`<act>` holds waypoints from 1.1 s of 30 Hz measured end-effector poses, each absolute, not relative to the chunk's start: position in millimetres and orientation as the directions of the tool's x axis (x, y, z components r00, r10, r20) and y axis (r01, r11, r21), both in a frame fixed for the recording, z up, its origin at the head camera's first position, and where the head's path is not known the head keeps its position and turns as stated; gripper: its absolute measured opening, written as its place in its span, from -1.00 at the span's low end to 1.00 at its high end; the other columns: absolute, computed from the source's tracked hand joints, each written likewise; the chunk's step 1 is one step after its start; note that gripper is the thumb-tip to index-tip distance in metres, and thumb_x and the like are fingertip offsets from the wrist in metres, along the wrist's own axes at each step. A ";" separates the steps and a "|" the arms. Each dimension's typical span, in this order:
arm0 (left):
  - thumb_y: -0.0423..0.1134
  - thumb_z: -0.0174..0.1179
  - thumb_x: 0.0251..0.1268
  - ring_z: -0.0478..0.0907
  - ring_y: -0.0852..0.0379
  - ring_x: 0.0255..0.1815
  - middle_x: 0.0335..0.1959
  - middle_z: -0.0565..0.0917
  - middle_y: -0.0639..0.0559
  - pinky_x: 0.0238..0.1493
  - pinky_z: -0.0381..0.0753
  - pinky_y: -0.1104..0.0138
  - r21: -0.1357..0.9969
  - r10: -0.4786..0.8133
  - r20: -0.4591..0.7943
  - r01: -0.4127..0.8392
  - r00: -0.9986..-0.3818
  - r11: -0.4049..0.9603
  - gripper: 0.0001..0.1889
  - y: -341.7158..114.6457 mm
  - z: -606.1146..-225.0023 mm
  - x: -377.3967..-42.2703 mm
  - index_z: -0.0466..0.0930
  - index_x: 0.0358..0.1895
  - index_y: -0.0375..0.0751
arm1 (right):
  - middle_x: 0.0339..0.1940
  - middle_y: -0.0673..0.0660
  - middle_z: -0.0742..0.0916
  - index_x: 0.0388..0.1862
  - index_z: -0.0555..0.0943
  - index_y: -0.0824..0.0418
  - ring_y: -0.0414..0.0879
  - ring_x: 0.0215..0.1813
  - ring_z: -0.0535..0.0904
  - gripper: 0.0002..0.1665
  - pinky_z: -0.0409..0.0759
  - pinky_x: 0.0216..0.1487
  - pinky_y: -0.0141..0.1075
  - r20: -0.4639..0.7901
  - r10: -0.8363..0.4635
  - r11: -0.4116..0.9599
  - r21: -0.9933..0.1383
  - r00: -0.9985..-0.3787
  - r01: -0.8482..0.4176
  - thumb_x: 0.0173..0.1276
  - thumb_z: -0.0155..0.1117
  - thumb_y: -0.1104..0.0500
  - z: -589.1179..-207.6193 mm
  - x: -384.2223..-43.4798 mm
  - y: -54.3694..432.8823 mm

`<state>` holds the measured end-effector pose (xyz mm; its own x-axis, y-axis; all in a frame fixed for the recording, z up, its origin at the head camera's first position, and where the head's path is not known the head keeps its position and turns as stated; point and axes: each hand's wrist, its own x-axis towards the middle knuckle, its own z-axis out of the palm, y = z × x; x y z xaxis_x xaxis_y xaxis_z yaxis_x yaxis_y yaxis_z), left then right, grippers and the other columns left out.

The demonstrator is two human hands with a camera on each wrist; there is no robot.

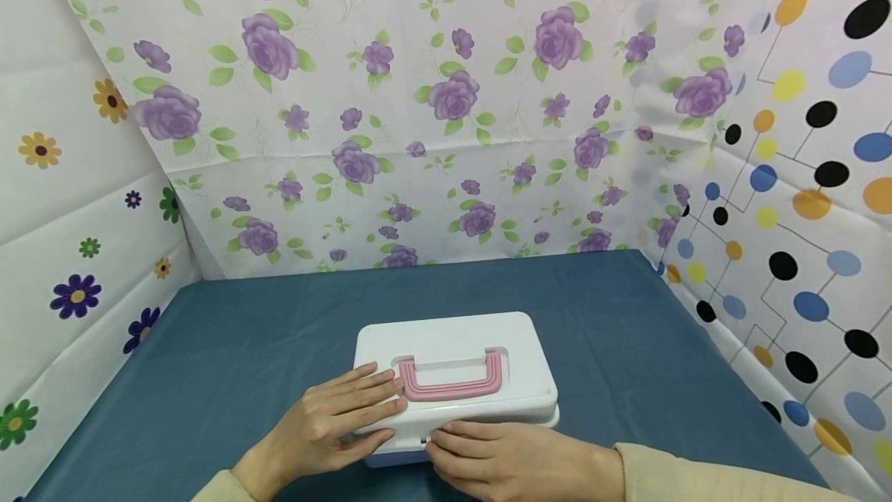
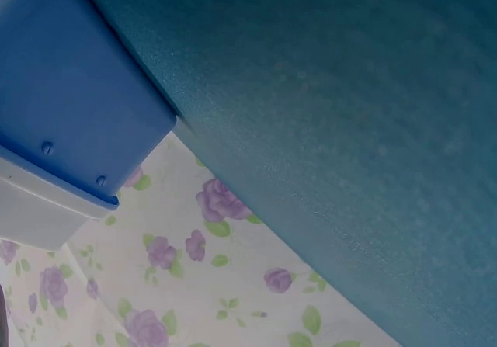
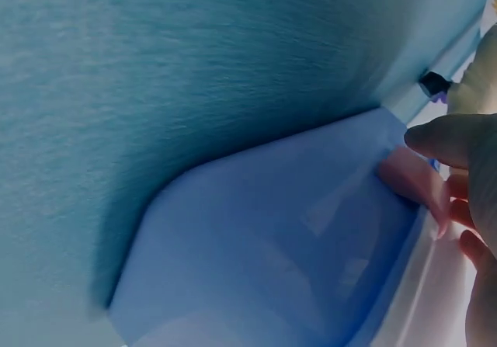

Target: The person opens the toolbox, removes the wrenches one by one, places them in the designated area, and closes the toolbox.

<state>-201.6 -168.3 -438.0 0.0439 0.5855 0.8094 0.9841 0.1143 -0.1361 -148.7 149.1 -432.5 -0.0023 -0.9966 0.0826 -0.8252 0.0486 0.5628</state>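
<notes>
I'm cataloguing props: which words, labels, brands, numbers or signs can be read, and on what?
None can be read: the box shows no lettering, and the wall cloths bear only printed patterns. The right hand hides part of the box's front.

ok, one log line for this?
left hand: on white lid | right hand: at pink latch | lid: down on blue box

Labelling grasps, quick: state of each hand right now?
Left hand: open, resting on the white lid.
Right hand: fingers at the pink latch; whether they grip it can't be told.
</notes>
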 end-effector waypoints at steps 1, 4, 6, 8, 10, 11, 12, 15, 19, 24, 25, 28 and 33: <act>-0.14 0.34 0.47 0.70 -0.09 0.19 0.14 0.74 -0.24 0.45 0.45 0.16 -0.136 0.586 0.809 0.984 0.044 0.114 -0.63 -168.3 -438.1 -201.5 0.75 0.10 -0.41 | 0.56 0.10 0.46 0.54 0.46 0.16 -0.03 0.65 0.21 -0.46 0.11 0.65 -0.18 0.086 -0.996 0.050 0.571 -0.001 -0.819 0.75 -0.09 0.00 -434.2 -149.4 148.9; -0.14 0.35 0.47 0.70 -0.09 0.19 0.14 0.73 -0.24 0.45 0.44 0.15 -0.137 0.586 0.809 0.984 0.046 0.112 -0.63 -168.5 -438.2 -201.5 0.75 0.09 -0.41 | 0.56 0.11 0.46 0.53 0.46 0.16 -0.03 0.64 0.23 -0.49 0.12 0.65 -0.17 0.093 -0.996 0.054 0.593 0.002 -0.804 0.78 -0.16 0.05 -437.8 -150.7 148.3; -0.14 0.35 0.47 0.70 -0.09 0.19 0.14 0.73 -0.24 0.45 0.44 0.15 -0.137 0.587 0.808 0.984 0.045 0.113 -0.63 -168.7 -438.3 -201.4 0.75 0.09 -0.41 | 0.56 0.11 0.46 0.53 0.46 0.17 -0.03 0.63 0.25 -0.49 0.13 0.64 -0.17 0.092 -0.996 0.054 0.611 0.003 -0.790 0.79 -0.20 0.07 -438.9 -151.2 148.0; -0.14 0.35 0.47 0.70 -0.09 0.19 0.14 0.73 -0.24 0.45 0.44 0.15 -0.136 0.589 0.807 0.984 0.043 0.114 -0.63 -169.0 -438.4 -201.1 0.75 0.10 -0.41 | 0.56 0.10 0.45 0.53 0.46 0.16 -0.04 0.63 0.25 -0.48 0.14 0.64 -0.18 0.091 -0.996 0.056 0.615 0.001 -0.787 0.79 -0.23 0.07 -440.0 -151.3 147.7; -0.14 0.34 0.47 0.70 -0.09 0.19 0.14 0.74 -0.24 0.45 0.44 0.15 -0.135 0.591 0.806 0.984 0.041 0.115 -0.63 -169.2 -438.5 -200.8 0.75 0.10 -0.41 | 0.57 0.10 0.45 0.53 0.46 0.15 -0.04 0.63 0.25 -0.47 0.15 0.64 -0.18 0.088 -0.996 0.056 0.617 -0.001 -0.785 0.80 -0.29 0.08 -441.6 -151.5 147.4; -0.14 0.34 0.47 0.70 -0.09 0.19 0.14 0.74 -0.24 0.46 0.44 0.15 -0.135 0.592 0.805 0.984 0.041 0.116 -0.63 -169.3 -438.5 -200.7 0.75 0.10 -0.41 | 0.56 0.10 0.45 0.53 0.47 0.14 -0.04 0.62 0.26 -0.46 0.16 0.63 -0.18 0.089 -0.996 0.055 0.621 0.000 -0.782 0.81 -0.32 0.10 -442.6 -151.7 147.2; -0.14 0.34 0.47 0.70 -0.09 0.18 0.14 0.74 -0.24 0.45 0.44 0.15 -0.135 0.591 0.805 0.984 0.041 0.116 -0.63 -169.3 -438.6 -200.7 0.76 0.10 -0.40 | 0.56 0.10 0.46 0.52 0.48 0.13 -0.04 0.62 0.27 -0.45 0.18 0.63 -0.18 0.088 -0.996 0.053 0.626 0.003 -0.778 0.81 -0.37 0.11 -443.6 -152.0 147.0; -0.14 0.35 0.47 0.70 -0.10 0.18 0.13 0.74 -0.24 0.45 0.44 0.15 -0.139 0.590 0.806 0.984 0.046 0.114 -0.63 -169.1 -438.4 -201.0 0.76 0.09 -0.41 | 0.54 0.09 0.47 0.49 0.52 0.09 -0.04 0.60 0.30 -0.40 0.23 0.61 -0.18 0.093 -0.996 0.050 0.646 0.013 -0.762 0.81 -0.47 0.16 -446.4 -153.2 146.1; -0.14 0.34 0.48 0.70 -0.09 0.19 0.14 0.74 -0.24 0.45 0.45 0.15 -0.139 0.587 0.809 0.984 0.045 0.115 -0.63 -169.0 -438.1 -201.6 0.76 0.09 -0.41 | 0.53 0.08 0.49 0.46 0.54 0.08 -0.05 0.57 0.34 -0.40 0.21 0.62 -0.18 0.108 -0.994 0.060 0.663 0.016 -0.746 0.81 -0.46 0.18 -447.9 -154.2 144.3; -0.14 0.34 0.48 0.69 -0.08 0.20 0.15 0.73 -0.24 0.45 0.45 0.15 -0.134 0.586 0.809 0.984 0.041 0.116 -0.63 -169.1 -438.2 -201.7 0.75 0.10 -0.41 | 0.52 0.06 0.49 0.46 0.53 0.07 -0.07 0.57 0.34 -0.45 0.10 0.65 -0.16 0.124 -0.992 0.080 0.674 0.006 -0.734 0.80 -0.38 0.20 -449.1 -154.7 143.2; -0.14 0.34 0.48 0.69 -0.09 0.20 0.15 0.73 -0.24 0.45 0.45 0.15 -0.133 0.587 0.809 0.984 0.040 0.116 -0.63 -169.1 -438.2 -201.7 0.75 0.10 -0.41 | 0.51 0.06 0.49 0.45 0.53 0.06 -0.07 0.56 0.34 -0.45 0.11 0.65 -0.15 0.126 -0.992 0.080 0.686 0.010 -0.723 0.80 -0.37 0.20 -449.5 -155.1 143.0; -0.14 0.33 0.49 0.69 -0.08 0.21 0.15 0.73 -0.24 0.45 0.44 0.15 -0.129 0.589 0.808 0.984 0.034 0.119 -0.62 -169.3 -438.3 -201.5 0.75 0.11 -0.40 | 0.49 0.06 0.51 0.43 0.54 0.06 -0.07 0.54 0.37 -0.46 0.13 0.65 -0.14 0.141 -0.990 0.086 0.702 0.019 -0.707 0.80 -0.36 0.21 -452.1 -156.1 141.5; -0.13 0.33 0.49 0.69 -0.08 0.20 0.15 0.73 -0.23 0.45 0.45 0.16 -0.127 0.590 0.807 0.984 0.030 0.123 -0.63 -168.9 -438.5 -201.1 0.75 0.11 -0.40 | 0.45 0.06 0.53 0.38 0.57 0.06 -0.09 0.49 0.42 -0.50 0.20 0.62 -0.13 0.179 -0.983 0.105 0.719 0.037 -0.687 0.78 -0.30 0.23 -459.0 -156.8 137.1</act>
<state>-201.1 -168.9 -438.5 0.0300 0.5895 0.8072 0.9843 0.1233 -0.1266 -156.8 137.1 -459.0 0.0374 -0.9831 0.1794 -0.6870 0.1051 0.7190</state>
